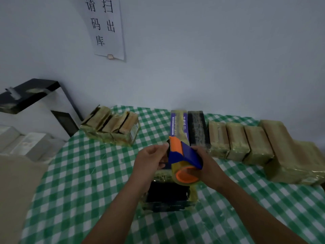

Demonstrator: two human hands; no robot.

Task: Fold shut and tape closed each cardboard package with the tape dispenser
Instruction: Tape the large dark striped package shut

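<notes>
— Counting first: two hands, one blue-and-orange tape dispenser (pixel 183 160), held up between them over the green-checked table (pixel 79 173).
— And packages?
— One dark package (pixel 167 196) directly beneath the hands, banded in yellowish tape. Along the wall, one purple package (pixel 179 124), one black package (pixel 197 127), then three small tan packages (pixel 236 141) side by side. At the right end, a big tan bundle (pixel 281 148); one or two, cannot tell. Far left, a tan cluster (pixel 110 125), number unclear.
— Anything inside them?
— Hidden; all wrapped shut.
— Grip?
— Right hand (pixel 209 166) curled round the back of the dispenser by the roll. Left hand (pixel 151 159) pinching its front edge beside the orange guard. Dispenser touching both, above the dark package's far end.
</notes>
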